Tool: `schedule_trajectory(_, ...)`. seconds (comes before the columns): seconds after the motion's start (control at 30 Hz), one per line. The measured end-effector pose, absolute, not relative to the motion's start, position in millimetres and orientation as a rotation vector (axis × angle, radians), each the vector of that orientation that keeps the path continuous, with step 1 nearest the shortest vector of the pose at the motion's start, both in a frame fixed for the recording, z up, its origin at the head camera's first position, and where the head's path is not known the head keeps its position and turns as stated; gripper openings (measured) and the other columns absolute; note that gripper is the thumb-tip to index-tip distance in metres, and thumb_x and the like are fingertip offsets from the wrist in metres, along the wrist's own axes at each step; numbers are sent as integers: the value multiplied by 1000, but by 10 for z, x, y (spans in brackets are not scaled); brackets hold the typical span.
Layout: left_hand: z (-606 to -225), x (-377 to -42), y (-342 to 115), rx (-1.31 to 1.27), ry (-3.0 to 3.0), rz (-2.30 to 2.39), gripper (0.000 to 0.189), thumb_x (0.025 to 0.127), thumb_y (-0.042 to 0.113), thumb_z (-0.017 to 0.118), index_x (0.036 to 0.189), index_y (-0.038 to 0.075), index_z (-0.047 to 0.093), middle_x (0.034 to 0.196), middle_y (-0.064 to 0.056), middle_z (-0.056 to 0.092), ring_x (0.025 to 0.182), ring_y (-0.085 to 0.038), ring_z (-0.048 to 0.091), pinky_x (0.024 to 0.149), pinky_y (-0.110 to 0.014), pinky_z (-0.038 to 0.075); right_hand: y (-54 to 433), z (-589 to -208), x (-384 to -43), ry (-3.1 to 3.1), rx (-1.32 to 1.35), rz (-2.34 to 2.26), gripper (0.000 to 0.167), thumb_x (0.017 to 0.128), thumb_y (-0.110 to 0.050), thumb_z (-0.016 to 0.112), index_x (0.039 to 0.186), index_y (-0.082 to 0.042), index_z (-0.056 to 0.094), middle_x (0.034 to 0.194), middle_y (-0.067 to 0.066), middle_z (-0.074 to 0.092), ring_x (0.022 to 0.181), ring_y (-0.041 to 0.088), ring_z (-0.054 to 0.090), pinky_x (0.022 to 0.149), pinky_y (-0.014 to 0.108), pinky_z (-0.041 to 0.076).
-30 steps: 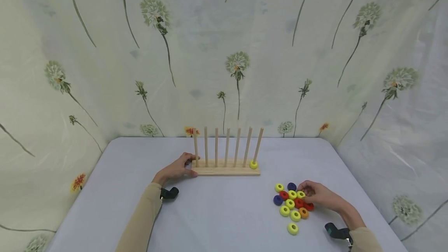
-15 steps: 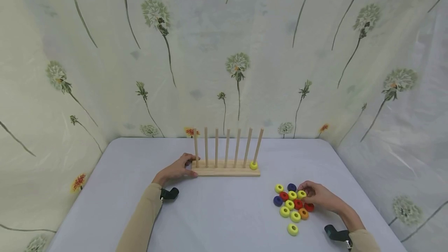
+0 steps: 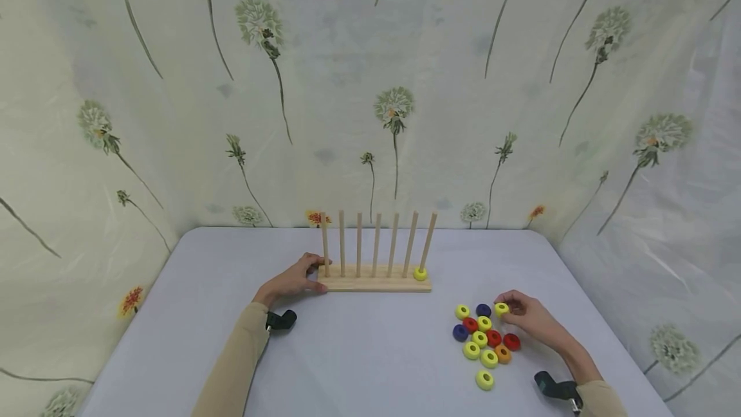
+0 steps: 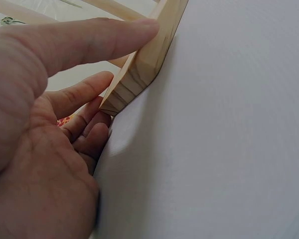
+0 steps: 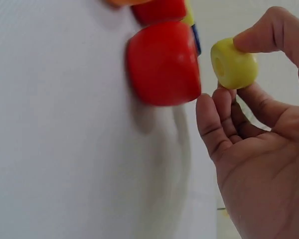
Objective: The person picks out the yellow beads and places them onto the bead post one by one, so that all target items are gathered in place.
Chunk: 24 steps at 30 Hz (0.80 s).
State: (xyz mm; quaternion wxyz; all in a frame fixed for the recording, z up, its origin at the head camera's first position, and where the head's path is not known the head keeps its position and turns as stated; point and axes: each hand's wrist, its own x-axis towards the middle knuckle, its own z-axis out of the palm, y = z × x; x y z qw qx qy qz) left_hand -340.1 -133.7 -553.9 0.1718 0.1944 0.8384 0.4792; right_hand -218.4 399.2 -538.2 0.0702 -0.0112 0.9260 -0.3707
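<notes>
A wooden peg rack (image 3: 376,283) with a row of upright pegs stands near the back of the table. One yellow bead (image 3: 420,274) sits at the foot of its rightmost peg. My left hand (image 3: 294,277) grips the rack's left end, thumb along the front edge and fingers behind, as the left wrist view also shows at the wooden base (image 4: 139,67). My right hand (image 3: 531,322) pinches a yellow bead (image 5: 234,64) between thumb and fingers, raised at the far right of the loose beads. A red bead (image 5: 164,63) lies close below that hand.
Several loose beads lie in a cluster on the white table (image 3: 370,352): yellow ones (image 3: 489,358), red ones (image 3: 512,342), blue ones (image 3: 460,333) and an orange one (image 3: 503,354). A flowered curtain (image 3: 324,82) hangs behind the table.
My right hand has lifted the yellow bead out of the cluster, moving slightly up and away from the red beads. My left hand and the rack have stayed in place.
</notes>
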Motion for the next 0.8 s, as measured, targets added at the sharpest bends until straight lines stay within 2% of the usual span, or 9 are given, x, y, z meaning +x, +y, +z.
schedule_trajectory(0.1, -5532, -3395, -1336, 547, 2381, 1356, 69, 74, 28, 84, 132, 11, 52, 137, -9, 40, 126, -29, 39, 110, -50, 30, 3954, -5314, -2207, 2806, -64, -1162, 33, 87, -13, 65, 117, -2, 54, 114, 12, 60, 103, 25, 58, 88, 38, 53)
schedule_trajectory(0.2, -5530, -3391, -1333, 537, 2381, 1352, 69, 74, 29, 84, 133, 12, 52, 137, -9, 40, 127, -28, 38, 111, -50, 29, 3894, -5221, -2236, 2822, -95, -1208, 32, 90, -16, 65, 117, -3, 53, 115, 13, 59, 105, 26, 59, 86, 29, 53)
schedule_trajectory(0.37, -5531, -3394, -1328, 548, 2380, 1361, 68, 74, 28, 84, 132, 12, 53, 136, -9, 40, 124, -27, 39, 109, -48, 30, 3741, -5059, -2293, 2828, -116, -1305, 35, 92, -24, 66, 118, -4, 53, 116, 12, 58, 104, 19, 58, 81, 15, 50)
schedule_trajectory(0.57, -5539, -3400, -1334, 553, 2378, 1360, 66, 74, 27, 83, 131, 12, 53, 134, -9, 40, 121, -26, 39, 107, -47, 31, 3474, -4861, -2376, 2826, -101, -1473, 40, 93, -31, 65, 119, -3, 53, 117, 13, 58, 100, 2, 55, 81, 12, 48)
schedule_trajectory(0.8, -5548, -3406, -1339, 546, 2378, 1363, 67, 74, 29, 84, 132, 14, 53, 135, -9, 40, 123, -27, 39, 109, -49, 30, 3176, -4669, -2559, 2879, -160, -1746, 36, 93, -25, 66, 116, 0, 54, 107, 3, 57, 91, 1, 55, 77, 11, 49)
